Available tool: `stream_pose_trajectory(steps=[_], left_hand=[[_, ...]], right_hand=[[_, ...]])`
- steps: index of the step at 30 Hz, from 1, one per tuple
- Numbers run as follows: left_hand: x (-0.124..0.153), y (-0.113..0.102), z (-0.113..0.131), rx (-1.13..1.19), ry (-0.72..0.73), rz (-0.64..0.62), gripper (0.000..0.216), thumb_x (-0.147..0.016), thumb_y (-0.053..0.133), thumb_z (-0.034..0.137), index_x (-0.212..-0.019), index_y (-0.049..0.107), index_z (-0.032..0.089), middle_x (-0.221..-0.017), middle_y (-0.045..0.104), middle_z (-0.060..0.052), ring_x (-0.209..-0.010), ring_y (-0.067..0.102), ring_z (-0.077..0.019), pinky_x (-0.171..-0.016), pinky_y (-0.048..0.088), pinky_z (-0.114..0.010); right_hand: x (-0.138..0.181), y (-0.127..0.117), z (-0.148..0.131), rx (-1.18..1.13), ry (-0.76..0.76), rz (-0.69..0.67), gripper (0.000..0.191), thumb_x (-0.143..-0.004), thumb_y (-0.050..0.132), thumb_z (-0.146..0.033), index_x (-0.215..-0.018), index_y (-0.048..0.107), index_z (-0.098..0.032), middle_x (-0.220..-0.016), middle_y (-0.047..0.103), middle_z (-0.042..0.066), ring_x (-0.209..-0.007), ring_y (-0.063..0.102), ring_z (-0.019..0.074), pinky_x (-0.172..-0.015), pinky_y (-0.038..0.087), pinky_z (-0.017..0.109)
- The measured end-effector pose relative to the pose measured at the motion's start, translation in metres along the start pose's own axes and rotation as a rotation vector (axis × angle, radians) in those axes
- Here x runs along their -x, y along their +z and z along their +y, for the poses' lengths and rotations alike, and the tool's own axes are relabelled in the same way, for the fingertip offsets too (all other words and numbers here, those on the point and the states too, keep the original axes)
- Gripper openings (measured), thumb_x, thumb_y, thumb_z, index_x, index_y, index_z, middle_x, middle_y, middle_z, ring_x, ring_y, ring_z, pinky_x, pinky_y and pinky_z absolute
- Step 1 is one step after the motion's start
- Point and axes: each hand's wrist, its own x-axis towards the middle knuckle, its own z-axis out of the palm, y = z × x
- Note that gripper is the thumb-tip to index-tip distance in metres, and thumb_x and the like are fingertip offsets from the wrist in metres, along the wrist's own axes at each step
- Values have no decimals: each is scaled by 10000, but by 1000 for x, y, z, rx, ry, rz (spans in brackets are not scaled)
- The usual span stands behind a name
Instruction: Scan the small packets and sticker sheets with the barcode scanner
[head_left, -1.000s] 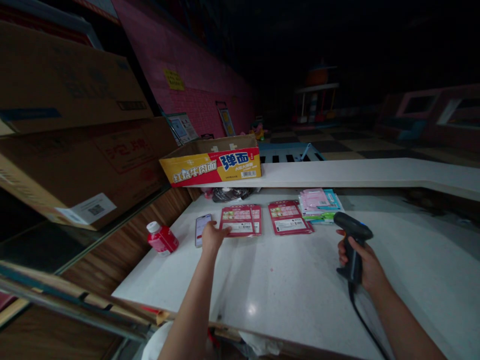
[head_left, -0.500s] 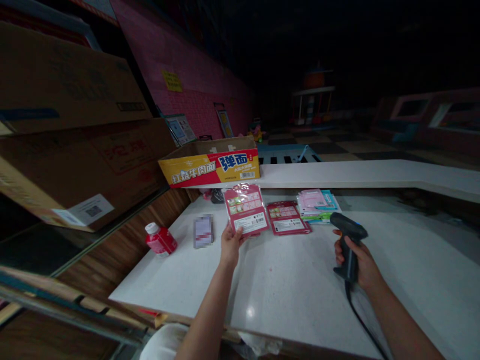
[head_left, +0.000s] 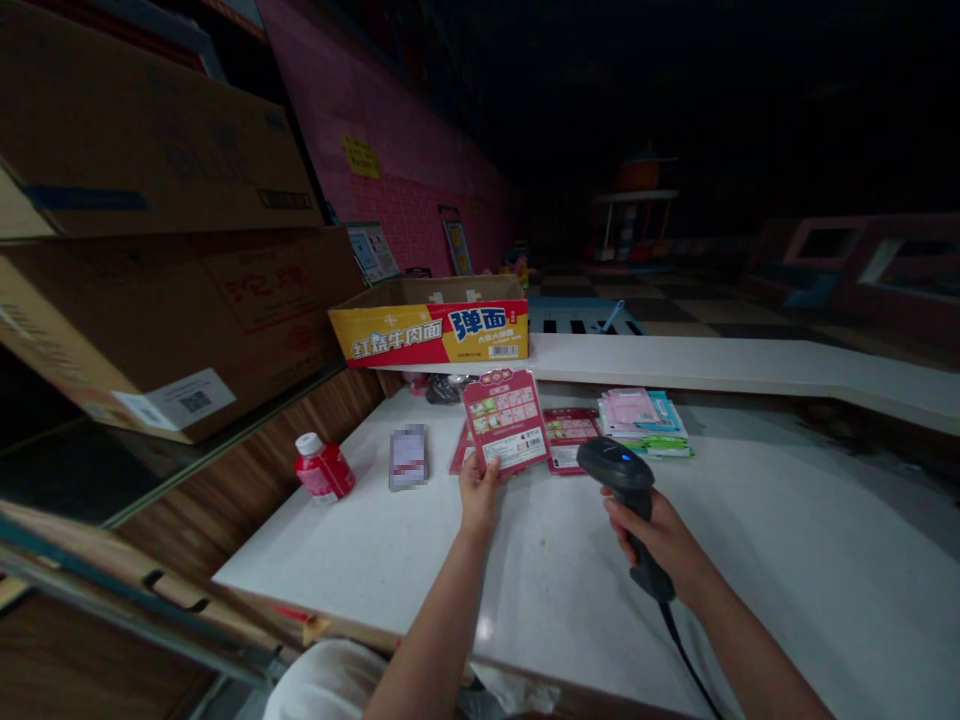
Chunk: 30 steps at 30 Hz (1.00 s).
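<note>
My left hand grips the bottom edge of a red packet and holds it upright above the white counter. My right hand is wrapped round the handle of a black barcode scanner; its head sits just right of the packet and points toward it. More red packets lie flat on the counter behind the raised one. A stack of pink and blue packets lies further right.
A phone and a small red bottle with a white cap lie at the counter's left. A yellow and red noodle carton sits on the raised ledge. Large cardboard boxes fill the left shelf.
My left hand took a red packet from the counter and raised it upright. My right hand has swung the scanner left, up close to the packet.
</note>
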Motion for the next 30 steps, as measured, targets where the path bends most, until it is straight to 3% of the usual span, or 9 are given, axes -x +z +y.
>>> stream_pose_trajectory(steps=[5, 18, 30], left_hand=[[1, 1, 0, 6, -14, -1, 586, -654, 792, 530, -1071, 627, 153, -1133, 710, -145, -1026, 689, -297, -847, 582, -418], [-2, -2, -6, 37, 10, -13, 549, -668, 820, 471, -1071, 643, 144, -1082, 713, -104, -943, 706, -225, -808, 591, -341], [-2, -1, -5, 38, 8, 2, 597, -611, 835, 516, -1041, 646, 148, -1088, 729, -131, -990, 702, -295, -841, 582, -418]], right_hand=[[9, 16, 4, 85, -25, -28, 394, -709, 749, -545, -828, 594, -203, -444, 507, -72, -311, 418, 93, -328, 341, 211], [13, 12, 2, 135, 26, -47, 414, -726, 698, -588, -788, 547, -207, -435, 508, -67, -314, 420, 97, -337, 351, 221], [12, 6, -4, 76, 70, -47, 450, -700, 741, -590, -830, 571, -195, -490, 530, -63, -344, 450, 95, -345, 367, 221]])
